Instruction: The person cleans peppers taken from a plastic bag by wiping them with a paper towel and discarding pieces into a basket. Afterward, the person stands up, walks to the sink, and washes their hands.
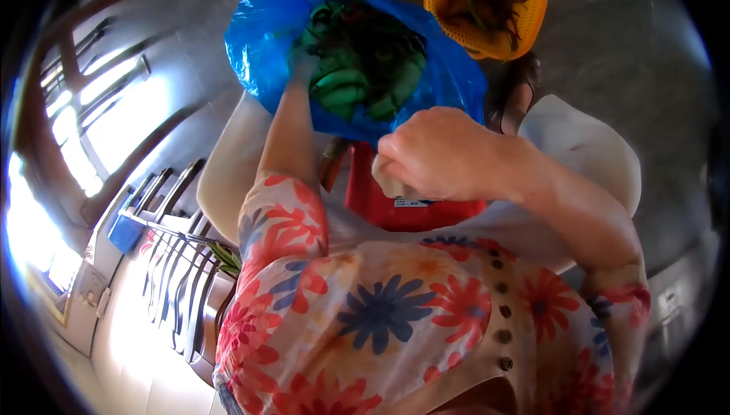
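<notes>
Upper left of centre, my left hand point(303, 70) dips into the blue bag point(261, 39), grip hidden; a tug could spill its green contents point(372, 54). At centre, my right hand point(436, 150) curls closed, on what I can't tell.

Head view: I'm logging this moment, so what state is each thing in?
Blue bag: open, holding dark and green contents
Yellow basket: uncovered, holding slender pieces
Left hand: inside the bag, partly hidden
Right hand: curled near the bag, grip unclear
Window: bright, open or shut unclear
</notes>
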Available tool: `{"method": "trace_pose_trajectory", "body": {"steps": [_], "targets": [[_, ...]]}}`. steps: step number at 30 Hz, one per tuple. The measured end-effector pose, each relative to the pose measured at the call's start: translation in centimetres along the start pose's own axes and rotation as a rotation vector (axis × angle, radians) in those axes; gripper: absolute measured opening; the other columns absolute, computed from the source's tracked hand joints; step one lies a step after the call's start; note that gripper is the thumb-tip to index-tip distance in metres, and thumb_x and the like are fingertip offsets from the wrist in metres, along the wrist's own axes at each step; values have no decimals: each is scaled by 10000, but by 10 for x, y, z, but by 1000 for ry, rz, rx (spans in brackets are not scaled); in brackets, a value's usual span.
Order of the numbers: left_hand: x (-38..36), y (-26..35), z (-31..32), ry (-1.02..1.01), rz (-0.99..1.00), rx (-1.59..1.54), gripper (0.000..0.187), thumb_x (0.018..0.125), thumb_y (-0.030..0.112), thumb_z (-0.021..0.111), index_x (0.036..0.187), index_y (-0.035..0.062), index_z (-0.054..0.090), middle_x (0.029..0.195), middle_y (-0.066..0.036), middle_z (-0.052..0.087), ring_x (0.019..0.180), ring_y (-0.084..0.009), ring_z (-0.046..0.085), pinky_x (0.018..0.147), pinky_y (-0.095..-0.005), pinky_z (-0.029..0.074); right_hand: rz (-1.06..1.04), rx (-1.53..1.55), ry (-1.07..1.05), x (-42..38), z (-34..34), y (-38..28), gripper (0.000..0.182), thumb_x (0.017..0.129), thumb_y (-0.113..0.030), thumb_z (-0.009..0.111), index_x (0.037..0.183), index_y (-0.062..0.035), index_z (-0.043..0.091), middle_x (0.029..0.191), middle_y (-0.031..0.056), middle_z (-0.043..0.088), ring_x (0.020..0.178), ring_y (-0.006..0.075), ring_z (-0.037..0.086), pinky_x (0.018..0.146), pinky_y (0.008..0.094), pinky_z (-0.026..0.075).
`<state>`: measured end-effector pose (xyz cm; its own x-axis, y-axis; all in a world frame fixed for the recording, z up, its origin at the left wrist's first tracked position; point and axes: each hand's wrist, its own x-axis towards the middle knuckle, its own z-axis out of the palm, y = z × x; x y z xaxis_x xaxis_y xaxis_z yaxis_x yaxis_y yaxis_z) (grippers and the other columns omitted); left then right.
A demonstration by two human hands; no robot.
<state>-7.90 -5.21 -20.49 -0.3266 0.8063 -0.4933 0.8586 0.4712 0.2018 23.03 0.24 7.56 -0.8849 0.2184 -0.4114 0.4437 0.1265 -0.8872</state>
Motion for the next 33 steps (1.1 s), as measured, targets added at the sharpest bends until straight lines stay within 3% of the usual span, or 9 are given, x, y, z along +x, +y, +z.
{"method": "trace_pose_trajectory", "body": {"steps": [7,10,14,18,21,23,27,30,33], "targets": [[1,-1,0,11,82,55,211,702,175,622,896,108,671,846,-135,647,797,-288,618,736,-364,474,-6,-27,25,6,-1,2,199,716,-146,503,601,-3,578,640,202,583,648,358,586,619,429,476],[-7,28,-28,111,132,34,181,720,154,599,862,58,659,813,-195,618,789,-362,581,695,-436,453,-25,-7,39,6,-2,7,197,721,-144,494,622,-5,592,660,199,590,673,352,590,640,422,475],[-20,67,-71,102,171,63,189,742,159,578,892,69,649,812,-191,611,779,-362,577,687,-423,454,-56,7,116,6,-18,9,201,745,-152,479,700,-26,627,698,192,601,711,341,593,666,410,473],[-57,110,-134,-15,269,2,220,759,208,582,933,87,643,836,-169,617,783,-342,584,692,-391,465,-67,-30,265,-2,-41,10,208,771,-188,486,789,-47,638,722,171,610,715,344,588,674,414,469],[-84,146,-179,-154,489,-63,226,757,211,604,933,73,639,843,-146,628,781,-310,598,689,-354,472,-144,-131,558,-2,-53,11,184,797,-195,500,818,-58,622,760,159,605,740,327,587,660,406,471],[-115,177,-208,-235,485,-208,214,737,172,623,917,57,634,791,-131,626,718,-268,599,659,-327,469,-267,-251,770,4,-53,15,178,810,-210,506,839,-65,604,807,131,599,756,314,587,660,408,471],[-123,182,-209,-374,507,-582,213,690,109,654,884,26,622,685,-93,593,604,-169,551,599,-278,453,-315,-332,734,19,-35,19,177,812,-219,521,859,-56,571,813,137,596,766,315,584,677,405,463],[-121,184,-221,-487,440,-531,245,723,-13,648,963,-11,601,876,-20,614,802,-91,578,732,-229,469,-183,-107,612,19,-38,13,190,804,-227,536,873,-51,559,797,155,594,778,326,582,674,407,457],[-124,183,-226,-355,496,-624,327,703,-48,634,1018,-1,562,834,-18,610,789,-89,578,726,-224,468,-57,26,504,25,-42,6,239,812,-255,540,882,-30,578,800,170,597,781,321,584,685,381,456]]}}
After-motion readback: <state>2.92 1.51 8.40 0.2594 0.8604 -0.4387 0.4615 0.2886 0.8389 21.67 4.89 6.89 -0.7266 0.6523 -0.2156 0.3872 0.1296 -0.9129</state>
